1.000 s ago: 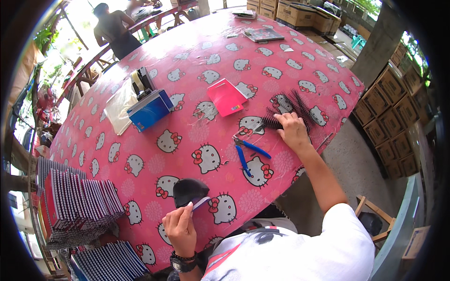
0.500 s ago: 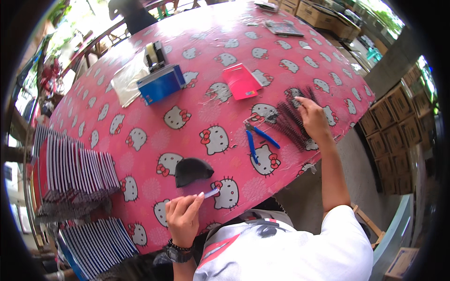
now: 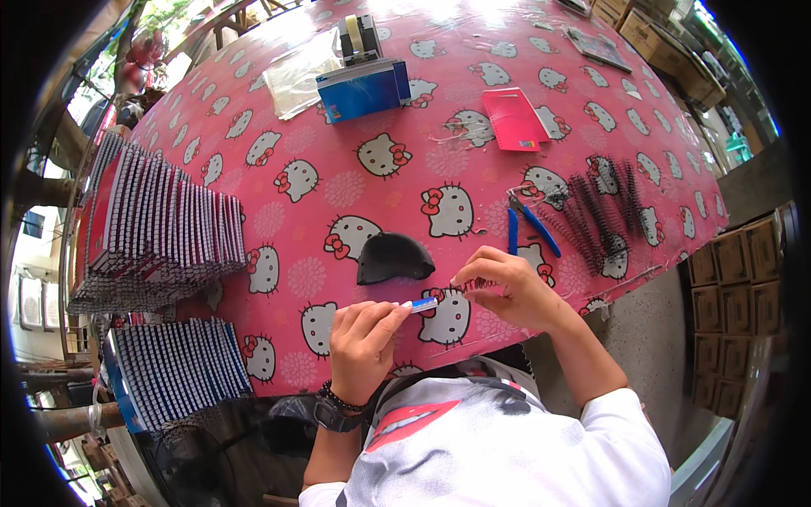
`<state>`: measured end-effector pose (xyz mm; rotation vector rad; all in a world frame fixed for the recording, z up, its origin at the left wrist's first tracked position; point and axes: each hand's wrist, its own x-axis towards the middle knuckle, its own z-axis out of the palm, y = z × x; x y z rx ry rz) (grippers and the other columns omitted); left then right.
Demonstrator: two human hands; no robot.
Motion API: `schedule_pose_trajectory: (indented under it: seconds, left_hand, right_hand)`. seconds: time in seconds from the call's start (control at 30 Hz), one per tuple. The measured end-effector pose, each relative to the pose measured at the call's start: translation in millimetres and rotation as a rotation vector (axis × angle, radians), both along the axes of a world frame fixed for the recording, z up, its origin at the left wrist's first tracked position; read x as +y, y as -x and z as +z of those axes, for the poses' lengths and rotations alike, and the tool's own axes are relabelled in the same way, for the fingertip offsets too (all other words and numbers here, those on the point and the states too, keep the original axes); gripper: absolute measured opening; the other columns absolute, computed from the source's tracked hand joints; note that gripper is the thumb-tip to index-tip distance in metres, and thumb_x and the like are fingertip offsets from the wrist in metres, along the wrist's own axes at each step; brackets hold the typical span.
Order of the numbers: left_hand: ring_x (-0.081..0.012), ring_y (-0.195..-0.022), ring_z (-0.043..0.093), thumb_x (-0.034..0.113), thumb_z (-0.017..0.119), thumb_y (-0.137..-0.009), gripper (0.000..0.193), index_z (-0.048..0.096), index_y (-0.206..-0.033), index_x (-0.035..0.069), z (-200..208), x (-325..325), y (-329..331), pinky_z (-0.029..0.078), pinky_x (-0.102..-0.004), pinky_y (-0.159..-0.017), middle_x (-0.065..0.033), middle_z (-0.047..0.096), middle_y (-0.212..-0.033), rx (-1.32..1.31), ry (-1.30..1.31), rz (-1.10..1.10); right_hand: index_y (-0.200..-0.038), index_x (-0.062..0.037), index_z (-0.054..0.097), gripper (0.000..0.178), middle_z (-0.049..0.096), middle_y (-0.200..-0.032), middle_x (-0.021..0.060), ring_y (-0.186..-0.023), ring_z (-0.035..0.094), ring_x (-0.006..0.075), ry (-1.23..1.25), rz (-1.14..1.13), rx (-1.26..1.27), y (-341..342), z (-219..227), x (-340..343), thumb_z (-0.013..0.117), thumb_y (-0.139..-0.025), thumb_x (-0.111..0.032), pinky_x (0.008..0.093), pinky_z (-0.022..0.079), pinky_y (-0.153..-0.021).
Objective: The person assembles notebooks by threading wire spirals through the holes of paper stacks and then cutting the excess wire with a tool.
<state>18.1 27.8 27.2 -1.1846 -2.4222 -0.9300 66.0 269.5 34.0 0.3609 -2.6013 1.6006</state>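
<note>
Between the fingers of my left hand [image 3: 367,342] is a thin blue-and-white notebook [image 3: 424,305], seen nearly edge-on; the hand covers most of it. My right hand [image 3: 511,291] pinches a dark spiral binding coil [image 3: 483,283] close to the notebook's right end. Whether the coil touches the notebook I cannot tell. Just beyond my hands lies a black curved object [image 3: 395,258]. Blue-handled cutters [image 3: 534,226] rest farther right, beside a pile of loose dark coils [image 3: 591,211].
Tall stacks of spiral-bound notebooks [image 3: 160,220] and blue ones [image 3: 182,367] stand at the left. Farther back are a blue box [image 3: 363,93], a tape dispenser [image 3: 359,42], clear plastic sheets [image 3: 300,76] and pink covers [image 3: 514,121]. Cartons [image 3: 735,296] are stacked right of the table [image 3: 363,194].
My right hand has left the coil pile and come inward with a coil, beside the notebook. My left hand still holds the notebook. The whole view has shifted.
</note>
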Motion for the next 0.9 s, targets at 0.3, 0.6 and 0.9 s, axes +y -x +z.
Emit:
schedule_pose_trajectory:
  seconds: [0.3,0.6,0.9]
  left_hand:
    - [-0.0198,-0.082,0.061,0.0,0.065,-0.072,0.027,0.07,-0.098,0.007,2.5,-0.2,-0.3,0.044,-0.0335,-0.074,-0.0024,0.066,-0.089,-0.03,-0.001,-0.051]
    - [-0.0223,-0.08,0.06,-0.005,0.064,-0.07,0.029,0.07,-0.096,0.006,1.7,3.7,-3.3,0.044,-0.0323,-0.071,-0.0053,0.066,-0.086,-0.02,-0.029,-0.017]
    - [-0.0218,-0.087,0.056,0.012,0.071,-0.074,0.03,0.063,-0.103,0.011,6.0,25.0,-15.3,0.039,-0.0362,-0.076,-0.0032,0.062,-0.094,-0.13,0.013,0.063]
  right_hand:
    - [-0.099,-0.0076,0.063,0.025,0.057,-0.089,0.0075,-0.085,0.056,0.0261,-0.012,0.175,-0.052,9.9,2.3,9.8,0.065,-0.077,0.003,0.0367,0.047,-0.073]
    - [-0.107,-0.0063,0.062,0.027,0.058,-0.087,0.0093,-0.083,0.058,0.0266,0.006,0.297,-0.157,10.2,-5.2,13.0,0.064,-0.08,-0.001,0.0376,0.048,-0.072]
    - [-0.128,-0.0083,0.049,0.042,0.063,-0.079,0.0137,-0.068,0.065,0.0263,0.04,0.182,-0.029,2.8,-7.1,-2.8,0.057,-0.086,-0.004,0.0357,0.049,-0.061]
